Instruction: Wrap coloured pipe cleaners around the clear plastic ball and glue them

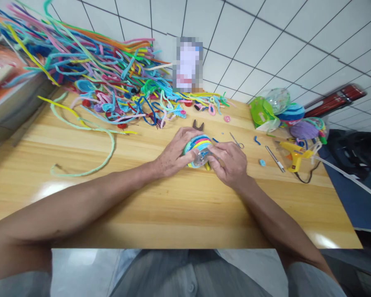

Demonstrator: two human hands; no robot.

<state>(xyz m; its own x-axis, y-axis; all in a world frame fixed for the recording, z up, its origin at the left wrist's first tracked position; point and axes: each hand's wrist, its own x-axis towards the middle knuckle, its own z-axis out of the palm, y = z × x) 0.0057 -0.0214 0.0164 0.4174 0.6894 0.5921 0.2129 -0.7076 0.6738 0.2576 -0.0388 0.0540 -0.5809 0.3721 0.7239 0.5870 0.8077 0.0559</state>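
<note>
A clear plastic ball wrapped in striped pipe cleaners in blue, yellow and pink rests low over the wooden table. My left hand is closed around its left side, thumb across the front. At the ball's right edge, my right hand has thumb and fingers pinched together against the uncovered clear part. Whether a strand sits between those fingertips is hidden. Behind the ball lies a pair of pliers, only its dark jaws showing clearly, with a bit of yellow handle visible below.
A big heap of colourful pipe cleaners covers the back left; a phone leans on the wall. Scissors, a craft knife and a yellow glue gun lie right. Wrapped balls and a green packet stand back right.
</note>
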